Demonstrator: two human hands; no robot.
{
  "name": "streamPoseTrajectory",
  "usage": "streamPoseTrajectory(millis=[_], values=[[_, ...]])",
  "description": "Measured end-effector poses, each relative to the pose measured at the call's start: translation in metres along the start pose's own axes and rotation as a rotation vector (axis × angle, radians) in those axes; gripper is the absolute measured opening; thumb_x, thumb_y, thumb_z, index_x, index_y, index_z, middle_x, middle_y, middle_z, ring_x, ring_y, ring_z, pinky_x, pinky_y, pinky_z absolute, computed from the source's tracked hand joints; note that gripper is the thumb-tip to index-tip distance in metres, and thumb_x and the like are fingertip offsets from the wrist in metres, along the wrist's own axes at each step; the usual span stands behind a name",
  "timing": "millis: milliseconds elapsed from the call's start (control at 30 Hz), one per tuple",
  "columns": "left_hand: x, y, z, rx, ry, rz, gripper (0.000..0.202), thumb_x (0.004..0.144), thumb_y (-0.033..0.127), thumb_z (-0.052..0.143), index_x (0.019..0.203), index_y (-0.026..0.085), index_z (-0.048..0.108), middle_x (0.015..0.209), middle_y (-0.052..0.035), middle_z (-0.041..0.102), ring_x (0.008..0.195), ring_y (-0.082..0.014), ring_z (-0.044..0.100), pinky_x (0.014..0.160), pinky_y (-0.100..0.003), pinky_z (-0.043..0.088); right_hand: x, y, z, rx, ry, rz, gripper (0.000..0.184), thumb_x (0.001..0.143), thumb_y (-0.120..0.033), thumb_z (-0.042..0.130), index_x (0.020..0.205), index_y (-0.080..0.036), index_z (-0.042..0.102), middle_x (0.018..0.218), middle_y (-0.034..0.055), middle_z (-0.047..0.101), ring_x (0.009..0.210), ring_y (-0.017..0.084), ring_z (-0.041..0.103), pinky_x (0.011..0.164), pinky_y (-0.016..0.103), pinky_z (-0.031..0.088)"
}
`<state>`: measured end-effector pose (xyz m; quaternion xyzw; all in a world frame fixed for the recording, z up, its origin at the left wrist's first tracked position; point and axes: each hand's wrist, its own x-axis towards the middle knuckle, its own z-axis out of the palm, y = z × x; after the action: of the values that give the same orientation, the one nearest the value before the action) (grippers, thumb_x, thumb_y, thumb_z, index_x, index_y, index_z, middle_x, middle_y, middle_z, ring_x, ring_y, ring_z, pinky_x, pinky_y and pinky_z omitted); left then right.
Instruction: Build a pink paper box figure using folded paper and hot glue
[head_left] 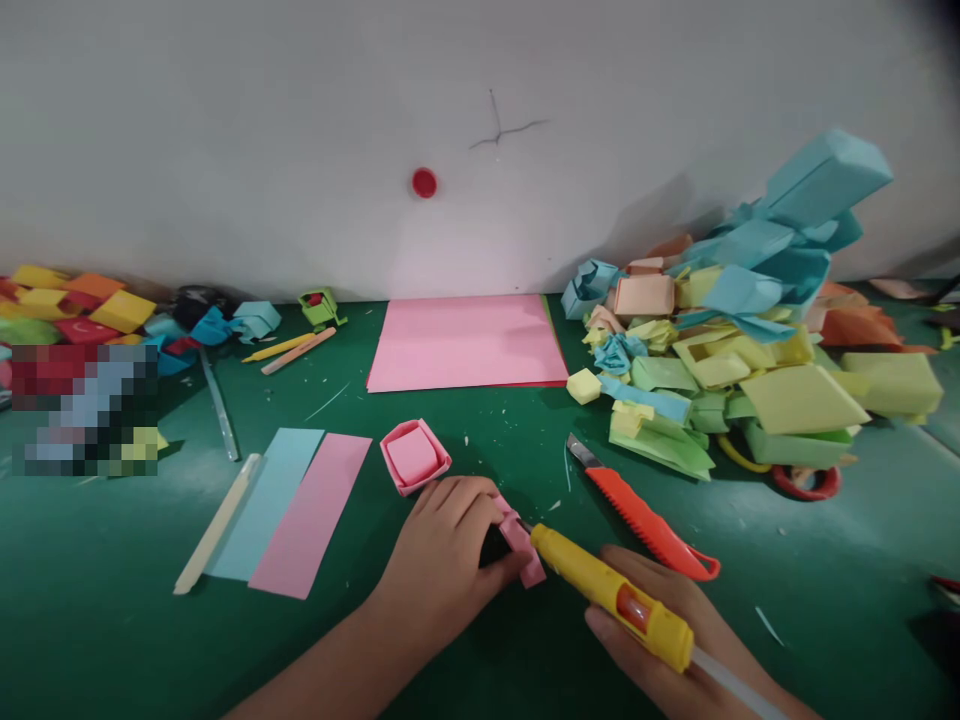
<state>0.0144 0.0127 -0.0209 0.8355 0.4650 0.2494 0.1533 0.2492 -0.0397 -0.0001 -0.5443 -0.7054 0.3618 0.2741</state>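
Note:
My left hand (457, 545) pinches a small folded pink paper piece (529, 565) between thumb and fingers, just above the green table. My right hand (667, 620) grips a yellow glue gun (592, 575), with a clear glue stick (739, 685) trailing from its back. The gun's dark tip meets or nearly meets the upper edge of the pink piece. Beyond my left fingers sits a small pink paper box (414, 457). To the right of the glue gun lies an orange utility knife (649, 520) with its blade out.
At left lie a pink strip (311, 520), a blue strip (262, 500) and a pale stick (217, 525). Pink sheets (469, 345) rest against the white wall. A heap of folded papers (750, 340) fills the right, with tape rolls below. Colored paper boxes (75, 300) crowd the far left.

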Motion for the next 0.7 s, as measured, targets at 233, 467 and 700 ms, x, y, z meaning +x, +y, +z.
streamPoseTrajectory(millis=[233,467,700], values=[[-0.0010,-0.0010,0.0012,0.017,0.020,0.012,0.033,0.077,0.033,0.088,0.094,0.020,0.062,0.106,-0.0049,0.069,0.096,-0.0261,0.065,0.084,-0.042,0.052,-0.0018,-0.0046,0.0005,-0.004,0.047,0.023,0.035,0.093,-0.052,0.056,0.067,-0.028,0.057,0.065,0.0010,0.063,0.052,0.020,0.059,0.051,0.032,0.048],[-0.0010,0.0001,0.0000,0.064,0.015,0.015,0.033,0.079,0.036,0.085,0.098,0.019,0.063,0.106,-0.0059,0.070,0.095,-0.0267,0.065,0.083,-0.042,0.052,-0.0016,-0.0042,0.0020,-0.019,0.039,0.018,0.036,0.095,-0.051,0.054,0.068,-0.027,0.056,0.066,-0.0002,0.062,0.053,0.018,0.058,0.053,0.030,0.048],[-0.0010,0.0006,-0.0004,0.055,0.027,0.024,0.034,0.078,0.034,0.087,0.097,0.018,0.063,0.106,-0.0054,0.069,0.096,-0.0269,0.065,0.084,-0.043,0.052,-0.0032,-0.0006,0.0020,-0.045,-0.075,0.022,0.034,0.100,-0.045,0.049,0.074,-0.024,0.052,0.069,-0.0030,0.055,0.056,0.013,0.052,0.054,0.026,0.044]])
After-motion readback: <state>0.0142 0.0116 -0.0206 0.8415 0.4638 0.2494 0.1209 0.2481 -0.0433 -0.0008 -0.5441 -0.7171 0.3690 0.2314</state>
